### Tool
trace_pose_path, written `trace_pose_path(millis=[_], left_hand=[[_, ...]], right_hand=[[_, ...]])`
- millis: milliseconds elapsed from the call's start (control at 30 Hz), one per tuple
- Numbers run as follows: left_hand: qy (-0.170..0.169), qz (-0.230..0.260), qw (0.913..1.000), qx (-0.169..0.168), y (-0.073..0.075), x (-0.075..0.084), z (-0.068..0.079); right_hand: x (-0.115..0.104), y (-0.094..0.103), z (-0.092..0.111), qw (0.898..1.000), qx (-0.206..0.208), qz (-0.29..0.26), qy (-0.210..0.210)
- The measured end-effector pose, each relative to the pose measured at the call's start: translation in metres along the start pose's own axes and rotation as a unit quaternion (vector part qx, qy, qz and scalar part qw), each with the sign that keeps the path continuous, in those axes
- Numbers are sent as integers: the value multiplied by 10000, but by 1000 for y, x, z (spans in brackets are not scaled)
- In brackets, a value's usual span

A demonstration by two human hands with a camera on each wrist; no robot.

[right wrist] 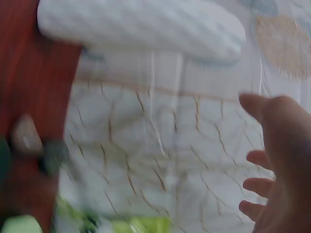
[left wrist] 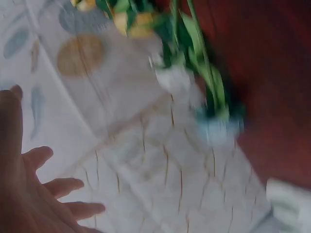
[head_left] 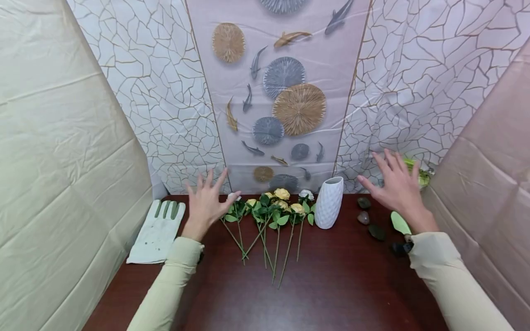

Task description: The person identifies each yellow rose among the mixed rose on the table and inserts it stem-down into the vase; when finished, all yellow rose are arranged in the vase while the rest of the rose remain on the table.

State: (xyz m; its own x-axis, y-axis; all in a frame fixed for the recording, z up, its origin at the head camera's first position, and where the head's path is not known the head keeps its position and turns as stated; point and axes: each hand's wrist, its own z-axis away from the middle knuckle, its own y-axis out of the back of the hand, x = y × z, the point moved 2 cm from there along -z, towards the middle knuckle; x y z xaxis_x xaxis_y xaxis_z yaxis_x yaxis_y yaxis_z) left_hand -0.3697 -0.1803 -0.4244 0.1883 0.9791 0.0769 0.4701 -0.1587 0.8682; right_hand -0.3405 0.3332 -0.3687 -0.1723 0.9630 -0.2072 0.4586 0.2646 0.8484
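Note:
My left hand is raised with spread fingers, holding nothing, between a pair of white gloves with green fingertips and the artificial roses. Those yellow and white roses lie in a row on the table, stems toward me. My right hand is also raised, fingers apart and holding nothing, to the right of a white textured vase that stands upright. In the left wrist view a white rose shows beyond the fingers. The right wrist view has the vase across its top, apart from the hand.
Several dark and pale stones lie right of the vase. Below my right hand is a light-green, leaf-shaped blade, partly hidden by the wrist. A bright green package sits in the back right corner. Patterned cloth covers the back wall.

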Motion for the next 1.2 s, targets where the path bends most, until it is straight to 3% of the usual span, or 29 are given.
trace_pose_path(millis=[100, 233, 367, 433, 533, 700, 867, 1200], left_hand=[[-325, 437, 9985, -26, -15, 23, 10], [-696, 1013, 9924, -65, -38, 53, 24], [-675, 1577, 9844, -402, -55, 74, 33], [-574, 1854, 9788, -655, -62, 82, 36], [-383, 2195, 9690, -1070, -69, 90, 39], [-282, 2289, 9609, -1536, -76, 98, 41], [-302, 2220, 9593, -1720, -79, 100, 42], [-213, 2663, 9449, -1890, -74, 98, 41]], right_hand=[[-12, -16, 6, 9933, 228, -1129, 2], [-29, -43, 13, 9676, 142, -2517, -100], [-44, -68, 17, 9481, 18, -3174, -201], [-49, -77, 19, 9436, 28, -3298, -292], [-54, -88, 22, 9450, 121, -3241, -418], [-55, -99, 27, 9408, 290, -3323, -604], [-54, -106, 31, 9349, 385, -3471, -632], [-54, -108, 34, 9411, 546, -3291, -554]])
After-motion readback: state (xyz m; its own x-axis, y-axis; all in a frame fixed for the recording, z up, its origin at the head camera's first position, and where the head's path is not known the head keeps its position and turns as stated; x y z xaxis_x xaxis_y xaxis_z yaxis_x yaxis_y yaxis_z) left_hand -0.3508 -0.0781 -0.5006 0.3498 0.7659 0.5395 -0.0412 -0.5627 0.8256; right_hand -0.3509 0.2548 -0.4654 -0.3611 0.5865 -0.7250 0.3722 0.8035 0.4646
